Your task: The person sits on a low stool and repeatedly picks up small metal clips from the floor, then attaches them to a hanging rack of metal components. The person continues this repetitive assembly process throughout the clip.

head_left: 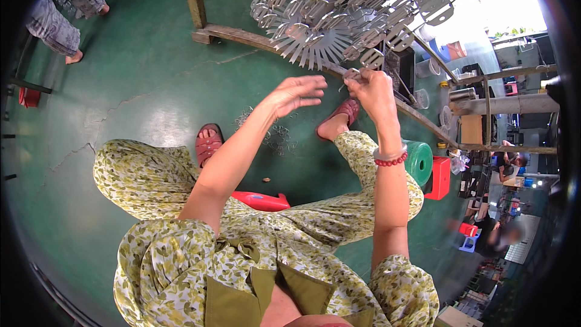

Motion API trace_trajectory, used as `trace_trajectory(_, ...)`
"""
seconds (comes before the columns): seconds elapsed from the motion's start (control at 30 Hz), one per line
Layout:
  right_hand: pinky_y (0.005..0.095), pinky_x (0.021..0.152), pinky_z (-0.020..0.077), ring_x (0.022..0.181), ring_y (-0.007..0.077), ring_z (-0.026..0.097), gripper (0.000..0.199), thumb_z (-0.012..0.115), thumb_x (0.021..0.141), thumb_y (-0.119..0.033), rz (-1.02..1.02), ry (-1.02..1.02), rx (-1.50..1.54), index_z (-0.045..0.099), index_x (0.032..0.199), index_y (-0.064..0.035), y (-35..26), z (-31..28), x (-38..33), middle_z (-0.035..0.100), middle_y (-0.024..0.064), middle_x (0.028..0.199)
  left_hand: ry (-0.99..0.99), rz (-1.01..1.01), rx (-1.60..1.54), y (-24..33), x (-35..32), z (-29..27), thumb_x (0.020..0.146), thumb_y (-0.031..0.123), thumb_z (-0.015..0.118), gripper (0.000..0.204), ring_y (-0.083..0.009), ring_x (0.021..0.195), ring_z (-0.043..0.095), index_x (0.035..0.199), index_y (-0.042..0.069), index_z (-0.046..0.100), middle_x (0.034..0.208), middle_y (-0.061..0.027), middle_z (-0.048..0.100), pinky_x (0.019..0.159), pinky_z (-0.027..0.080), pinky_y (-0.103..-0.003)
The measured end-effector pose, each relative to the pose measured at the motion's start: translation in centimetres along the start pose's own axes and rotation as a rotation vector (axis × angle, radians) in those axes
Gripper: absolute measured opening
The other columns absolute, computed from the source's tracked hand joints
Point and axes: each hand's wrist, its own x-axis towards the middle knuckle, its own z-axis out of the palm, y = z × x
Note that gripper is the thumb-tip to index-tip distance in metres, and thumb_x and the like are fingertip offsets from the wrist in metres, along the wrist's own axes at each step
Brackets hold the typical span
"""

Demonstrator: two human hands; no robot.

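My left hand [296, 94] is raised in front of me, its fingers stretched out and holding nothing. Just to the right, my right hand [374, 89] pinches a small grey metal piece [351, 75]; my fingers cover part of it, so its full shape is hidden. A thin wire-like end seems to stick out below it. Right beyond the hands hang many slotted metal plates [339, 21] in a dense cluster. Among them is a fan of narrow, flat metal strips [311, 48]. Thin bent wires [281, 139] lie scattered on the green floor between my feet.
A worn wooden frame [254, 37] runs below the hanging plates. By my right knee stand a green roll [419, 160] and a red stool [439, 178]. Beneath me is a red seat [260, 200]. Another person's legs [60, 15] show at far left; people sit at far right.
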Motion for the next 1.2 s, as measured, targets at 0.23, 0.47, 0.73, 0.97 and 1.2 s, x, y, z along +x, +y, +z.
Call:
trace_trajectory(0.23, 0.0275, 0.055, 0.0543, 0.063, 0.018, 0.07, 0.019, 0.072, 0.078, -0.005, 0.069, 0.022, 0.04, 0.066, 0.083, 0.0123, -1.5, 0.8, 2.4, 0.069, 0.0175, 0.069, 0.084, 0.104, -0.22, 2.4, 3.1, -0.1, 0.095, 0.028, 0.058, 0.041, -0.0232, 0.105, 0.062, 0.121, -0.004, 0.055, 0.119, -0.0151, 0.062, 0.092, 0.052, -0.035)
trace_trajectory(0.47, 0.0298, 0.057, 0.0533, 0.063, 0.02, 0.07, 0.022, 0.074, 0.075, -0.008, 0.05, 0.076, 0.007, 0.068, 0.085, 0.0106, -2.0, 1.0, 3.4, 0.069, 0.0183, 0.069, 0.217, 0.112, -0.033, 3.7, 3.3, 0.9, 0.093, 0.016, 0.059, 0.028, -0.0174, 0.091, 0.067, 0.116, 0.0, 0.061, 0.106, -0.0117, 0.068, 0.081, 0.055, -0.03)
trace_trajectory(0.73, 0.0327, 0.06, 0.0526, 0.064, 0.0214, 0.07, 0.024, 0.075, 0.073, -0.012, 0.011, 0.131, -0.039, 0.069, 0.084, 0.0083, -1.7, 0.6, 3.4, 0.069, 0.0186, 0.07, 0.261, 0.138, -0.044, 3.7, 2.9, 2.7, 0.092, 0.011, 0.059, 0.026, -0.0184, 0.09, 0.066, 0.113, -0.004, 0.061, 0.104, -0.0123, 0.068, 0.081, 0.055, -0.029)
trace_trajectory(0.97, 0.0386, 0.063, 0.0532, 0.068, 0.0327, 0.069, 0.025, 0.074, 0.071, -0.018, -0.076, 0.055, -0.082, 0.07, 0.08, 0.0048, -3.1, 0.4, 2.9, 0.066, 0.0238, 0.071, 0.177, 0.033, 0.107, 4.4, 2.7, 1.4, 0.092, 0.017, 0.062, 0.034, -0.0241, 0.104, 0.064, 0.117, -0.005, 0.058, 0.116, -0.0177, 0.063, 0.088, 0.055, -0.034)
trace_trajectory(1.2, 0.0252, 0.055, 0.0453, 0.059, 0.0093, 0.056, 0.021, 0.076, 0.076, -0.016, -0.008, -0.269, 0.248, 0.07, 0.081, 0.0025, -2.0, -0.9, 0.6, 0.063, 0.0036, 0.067, -0.149, -0.178, 0.471, 7.1, -1.5, 3.0, 0.09, 0.024, 0.066, 0.032, -0.0139, 0.094, 0.065, 0.112, 0.001, 0.066, 0.107, -0.0096, 0.069, 0.079, 0.054, -0.025)
